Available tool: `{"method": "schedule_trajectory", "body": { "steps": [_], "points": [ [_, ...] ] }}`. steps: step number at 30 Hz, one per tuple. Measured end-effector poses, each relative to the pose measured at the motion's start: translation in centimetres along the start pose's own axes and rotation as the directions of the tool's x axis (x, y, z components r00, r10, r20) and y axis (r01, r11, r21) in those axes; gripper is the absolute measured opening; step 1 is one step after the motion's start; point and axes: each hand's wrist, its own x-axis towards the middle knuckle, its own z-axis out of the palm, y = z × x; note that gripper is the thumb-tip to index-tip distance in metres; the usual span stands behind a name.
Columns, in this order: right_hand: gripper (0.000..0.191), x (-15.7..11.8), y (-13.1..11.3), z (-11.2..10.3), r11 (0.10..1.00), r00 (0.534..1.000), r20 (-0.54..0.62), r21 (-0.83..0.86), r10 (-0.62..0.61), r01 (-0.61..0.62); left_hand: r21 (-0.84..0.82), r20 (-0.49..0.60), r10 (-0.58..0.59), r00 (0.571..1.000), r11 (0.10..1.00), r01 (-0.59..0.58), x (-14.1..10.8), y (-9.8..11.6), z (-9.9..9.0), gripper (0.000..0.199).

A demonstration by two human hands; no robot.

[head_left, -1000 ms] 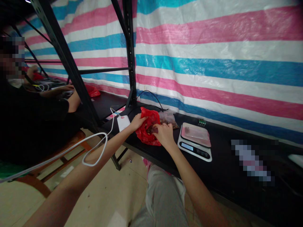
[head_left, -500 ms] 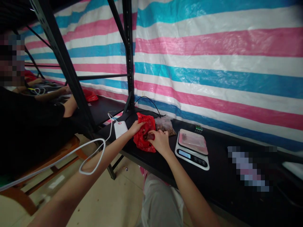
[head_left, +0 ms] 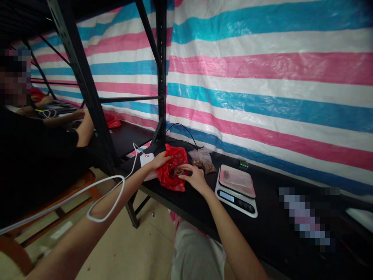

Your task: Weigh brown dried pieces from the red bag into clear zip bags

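Note:
A red plastic bag [head_left: 179, 153] stands with its mouth open on the black table, brown bits inside it. My left hand [head_left: 159, 160] is closed on the bag's left rim. Over the bag's mouth, my right hand [head_left: 194, 175] pinches a small clear cup [head_left: 178, 171] between thumb and fingers; brown bits show in it. Just behind my right hand lie clear plastic bags [head_left: 209, 165] of brown bits. To the right is a white kitchen scale [head_left: 235, 190] with a flat clear bag [head_left: 236, 181] on its plate.
A white power bank [head_left: 147, 158] with a white cable [head_left: 113, 179] sits left of the red bag; the cable loops across my left forearm. A black metal post [head_left: 161, 74] rises behind. Green batteries [head_left: 243, 163] lie behind the scale. Another person [head_left: 43, 144] sits at left.
The small cup in my right hand has turned, so its round opening and contents now show. Both hands and the red bag sit slightly further left in view.

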Motion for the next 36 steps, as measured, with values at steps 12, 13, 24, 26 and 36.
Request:
{"method": "schedule_trajectory", "body": {
  "steps": [12,13,24,26,36],
  "points": [
    [0.037,-2.5,0.6,-8.8,0.955,0.976,-0.218,0.293,0.014,0.052,0.534,-0.063,0.529,0.846,0.734,-0.419,-4.7,11.7,2.7,0.058],
    [0.038,-3.0,1.0,-10.5,0.962,0.974,-0.227,0.272,0.029,0.035,0.499,-0.007,0.539,0.842,0.732,-0.464,-4.9,12.4,4.0,0.054],
    [0.047,-7.6,10.6,-19.3,0.960,0.709,-0.675,0.282,0.202,-0.006,0.386,0.531,0.368,0.763,0.696,-0.605,1.5,15.4,22.0,0.096],
    [0.048,-7.9,11.3,-19.3,0.963,0.693,-0.690,0.270,0.207,-0.018,0.429,0.549,0.331,0.768,0.677,-0.598,2.2,15.3,23.7,0.093],
    [0.044,-7.3,10.1,-18.6,0.967,0.787,-0.588,0.252,0.188,-0.042,0.274,0.541,0.464,0.702,0.691,-0.668,4.3,13.4,23.0,0.073]
  ]
}}
